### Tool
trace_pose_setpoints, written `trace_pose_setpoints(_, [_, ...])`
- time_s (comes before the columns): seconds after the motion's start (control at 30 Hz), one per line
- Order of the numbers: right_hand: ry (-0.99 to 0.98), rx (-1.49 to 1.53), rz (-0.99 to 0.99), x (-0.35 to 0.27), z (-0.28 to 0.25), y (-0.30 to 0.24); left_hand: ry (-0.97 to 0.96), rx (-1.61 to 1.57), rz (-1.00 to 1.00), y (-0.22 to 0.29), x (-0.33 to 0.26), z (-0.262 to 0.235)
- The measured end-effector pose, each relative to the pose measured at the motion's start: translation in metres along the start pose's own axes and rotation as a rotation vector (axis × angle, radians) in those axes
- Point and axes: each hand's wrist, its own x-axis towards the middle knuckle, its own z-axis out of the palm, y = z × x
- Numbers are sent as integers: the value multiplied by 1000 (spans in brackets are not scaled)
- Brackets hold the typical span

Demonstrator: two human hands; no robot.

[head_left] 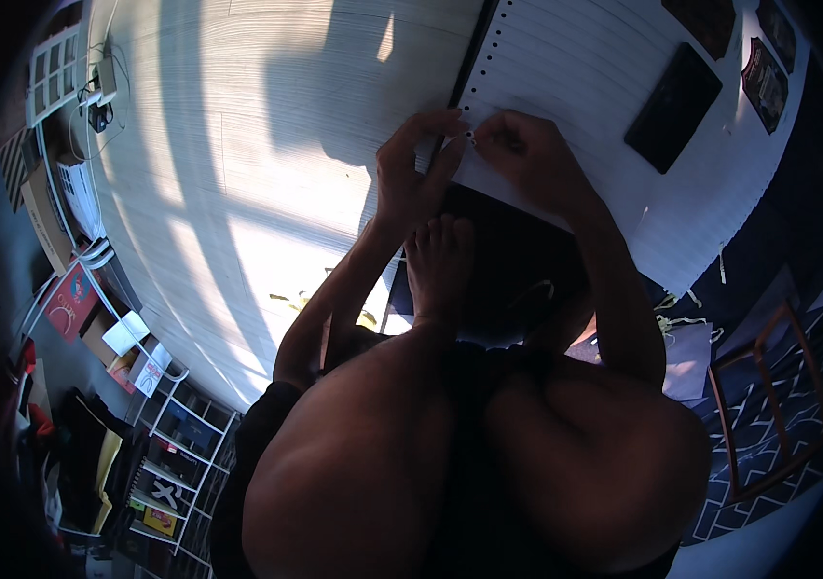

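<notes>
A large white lined sheet (566, 77) lies in front of me, with a row of small dark holes or dots along its left edge. At the near end of that row, my left hand (411, 169) has its thumb and forefinger closed on the sheet's edge. Close beside it, my right hand (532, 159) has curled fingers pinched at the same spot. A tiny pale bit shows at the right fingertips, too small to name. A black flat rectangular object (674, 108) rests on the sheet to the right of my hands.
Dark patches with pale outlines (765, 85) lie at the far right of the sheet. Yellowish scraps (368, 317) are on the pale wood floor (238, 145). A brown frame (768, 405) lies on patterned cloth at right. White wire shelving (185, 434) and boxes line the left.
</notes>
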Motion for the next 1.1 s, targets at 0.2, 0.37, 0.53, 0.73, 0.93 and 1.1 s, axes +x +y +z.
trace_pose_setpoints(0.2, [8,47,-36,-6,0,10,2,-61,-16,7,-3,3])
trace_pose_setpoints(0.37, [84,38,-64,-12,4,13,37,-233,-98,6,-5,3])
trace_pose_setpoints(0.53, [74,57,-69,-12,8,16,43,-353,-185,16,-6,0])
trace_pose_setpoints(0.73, [135,72,-150,-11,16,19,29,-92,-37,2,-10,-2])
trace_pose_setpoints(0.93, [182,-111,-71,3,23,20,72,402,278,-8,-7,-10])
trace_pose_setpoints(1.1, [248,-202,-27,9,31,17,-14,510,352,-17,-7,-10])
